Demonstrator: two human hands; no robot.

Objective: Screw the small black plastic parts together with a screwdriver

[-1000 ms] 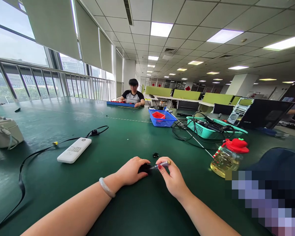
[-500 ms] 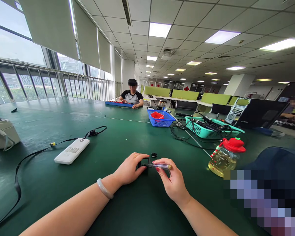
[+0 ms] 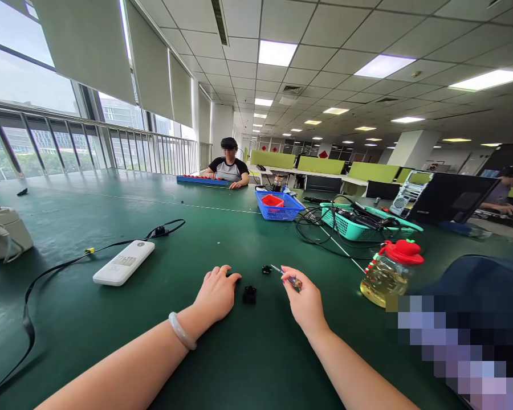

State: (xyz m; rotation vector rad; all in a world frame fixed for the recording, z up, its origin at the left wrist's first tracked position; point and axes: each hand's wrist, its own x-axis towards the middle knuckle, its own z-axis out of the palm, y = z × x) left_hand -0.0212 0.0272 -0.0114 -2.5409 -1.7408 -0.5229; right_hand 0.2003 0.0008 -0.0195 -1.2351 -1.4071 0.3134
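The small black part [image 3: 249, 294] lies untouched on the table [image 3: 154, 319], the left hand [image 3: 217, 293] resting open just beside it, the right hand [image 3: 303, 302] with its grip closed on a slim screwdriver [image 3: 287, 277]; applying the tip calls for steadying the part first

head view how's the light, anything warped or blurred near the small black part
Head view: even light from ceiling panels and windows, soft shadows; the wide lens makes the window rail posts lean; the small black part, the left hand and the thin tool in the right hand are sharp; a pixelated block hides the lower right.
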